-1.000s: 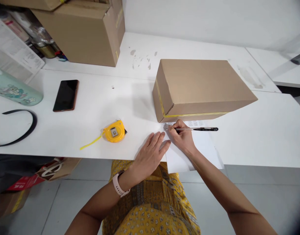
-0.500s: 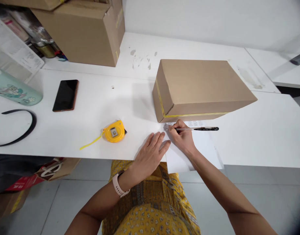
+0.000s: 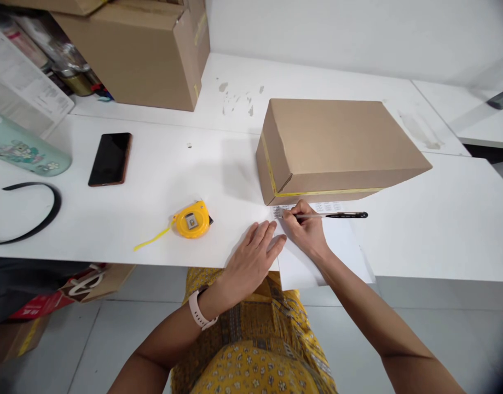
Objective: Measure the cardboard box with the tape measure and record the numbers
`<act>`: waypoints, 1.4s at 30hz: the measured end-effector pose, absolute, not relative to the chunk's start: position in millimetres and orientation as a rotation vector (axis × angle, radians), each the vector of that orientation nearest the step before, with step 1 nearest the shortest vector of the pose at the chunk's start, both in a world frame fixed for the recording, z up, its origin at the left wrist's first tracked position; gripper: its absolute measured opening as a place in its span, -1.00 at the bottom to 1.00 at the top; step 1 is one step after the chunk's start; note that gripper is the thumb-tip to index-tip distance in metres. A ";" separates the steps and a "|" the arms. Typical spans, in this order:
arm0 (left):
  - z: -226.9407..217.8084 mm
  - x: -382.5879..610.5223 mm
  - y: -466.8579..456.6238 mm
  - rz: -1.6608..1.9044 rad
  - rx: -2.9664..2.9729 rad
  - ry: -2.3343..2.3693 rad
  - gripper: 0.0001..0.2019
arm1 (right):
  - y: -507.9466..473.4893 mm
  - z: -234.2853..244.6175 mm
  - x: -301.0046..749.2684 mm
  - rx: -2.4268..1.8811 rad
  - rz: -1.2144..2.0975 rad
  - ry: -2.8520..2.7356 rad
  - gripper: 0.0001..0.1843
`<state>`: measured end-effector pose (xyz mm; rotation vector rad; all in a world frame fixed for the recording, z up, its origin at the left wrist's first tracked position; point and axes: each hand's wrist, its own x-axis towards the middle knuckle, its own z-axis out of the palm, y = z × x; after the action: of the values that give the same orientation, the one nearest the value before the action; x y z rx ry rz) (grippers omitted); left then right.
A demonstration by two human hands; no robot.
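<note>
My right hand (image 3: 304,230) grips a black and silver pen (image 3: 337,215), its tip on the top left corner of a white sheet of paper (image 3: 341,246) that hangs over the table's front edge. My left hand (image 3: 253,257) lies flat with fingers stretched out, pressing the sheet's left edge; a pale watch sits on that wrist. A closed brown cardboard box (image 3: 337,145) with yellow tape lies just behind the sheet. A yellow tape measure (image 3: 191,220) with a short length of tape pulled out rests to the left of my left hand.
On the white table (image 3: 440,219) a black phone (image 3: 110,158) lies at the left, with a mint green bottle (image 3: 25,150) and a black strap (image 3: 38,210) further left. A large cardboard box (image 3: 148,52) stands at the back left. A bag and boxes sit under the table.
</note>
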<state>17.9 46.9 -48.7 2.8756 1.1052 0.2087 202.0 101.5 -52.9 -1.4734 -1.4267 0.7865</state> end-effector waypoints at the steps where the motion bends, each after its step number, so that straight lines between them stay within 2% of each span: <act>1: -48.9 18.0 46.8 0.211 2.876 1.105 -0.34 | 101.6 -53.1 201.9 -1.475 0.781 -1.436 -0.70; 42: -50.9 17.3 46.3 0.219 2.856 1.105 -0.33 | 102.3 -51.1 201.2 -1.499 0.771 -1.397 -0.71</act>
<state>17.3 46.3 -50.9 2.8557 1.1048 0.2187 201.2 102.3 -51.1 -1.4992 -1.3973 0.7711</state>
